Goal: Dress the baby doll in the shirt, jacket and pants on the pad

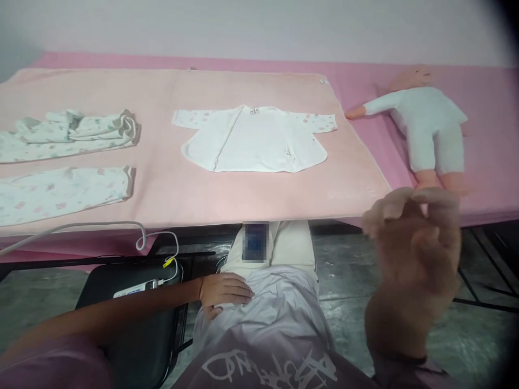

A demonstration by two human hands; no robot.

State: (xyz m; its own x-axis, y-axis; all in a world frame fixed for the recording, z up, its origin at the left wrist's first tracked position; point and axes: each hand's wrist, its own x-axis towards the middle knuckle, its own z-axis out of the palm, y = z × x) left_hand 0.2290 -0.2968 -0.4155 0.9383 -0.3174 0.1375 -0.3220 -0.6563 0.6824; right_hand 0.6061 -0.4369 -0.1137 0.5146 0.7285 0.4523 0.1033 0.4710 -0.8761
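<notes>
My left hand point(227, 292) lies flat on my lap, fingers stretched out, holding nothing. My right hand point(417, 243) is raised in front of the table's near edge, palm toward me. Its fingers are loosely bent with gaps between them, somewhat blurred, and nothing shows in them. Behind it, a doll point(436, 119) in a white suit lies on the pink table, its feet partly covered by my fingertips. In the middle, a small white baby shirt point(259, 140) with patterned sleeves is spread out, front panels open.
Folded patterned baby clothes point(68, 132) and another folded patterned piece point(65, 192) lie on the left of the peach mat point(259, 197). Below, a black stool point(133, 335) carries a white device point(135, 288) with a cable point(101, 223). A pixelated dark patch point(255, 242) covers something on my leg.
</notes>
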